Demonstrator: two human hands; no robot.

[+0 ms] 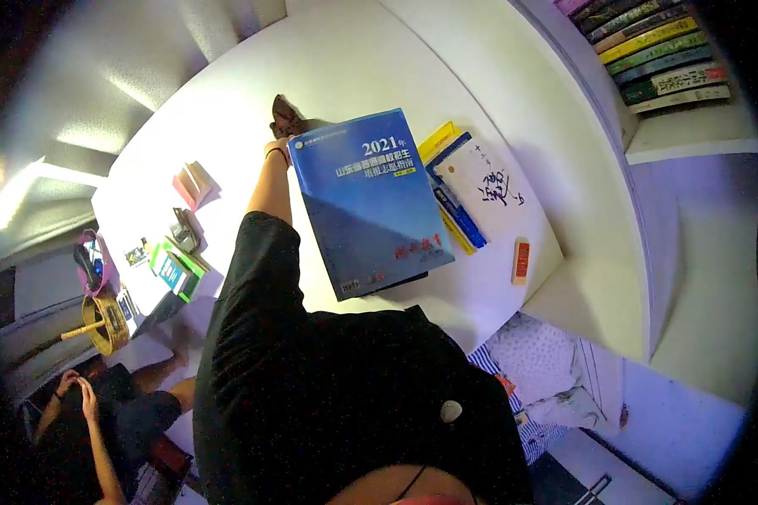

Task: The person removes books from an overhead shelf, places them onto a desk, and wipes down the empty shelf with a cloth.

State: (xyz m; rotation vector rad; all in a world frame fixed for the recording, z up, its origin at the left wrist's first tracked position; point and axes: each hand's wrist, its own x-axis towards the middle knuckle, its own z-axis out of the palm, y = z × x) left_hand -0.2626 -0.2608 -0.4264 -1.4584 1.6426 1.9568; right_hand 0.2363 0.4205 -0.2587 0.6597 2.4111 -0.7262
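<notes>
My left arm reaches up past the left edge of a large blue book [370, 202] marked "2021", which lies at a slant on the white table. A dark band circles the wrist. My left hand [282, 145] is at the book's upper left corner, against a dark brown, patterned thing [286, 116] whose kind I cannot make out. The fingers are hidden there, so their grip does not show. Right of the book lie a white booklet with black brush writing [484, 181] and blue-and-yellow items [459, 219], partly under it. My right hand is out of view.
A red-and-white small box [521, 261] lies near the table's right corner. On the left stand a pink block-like item [192, 185], a green box [177, 269] and a round yellow container [105, 324]. Another person's hands [77, 387] show lower left. Shelved books [661, 50] are upper right.
</notes>
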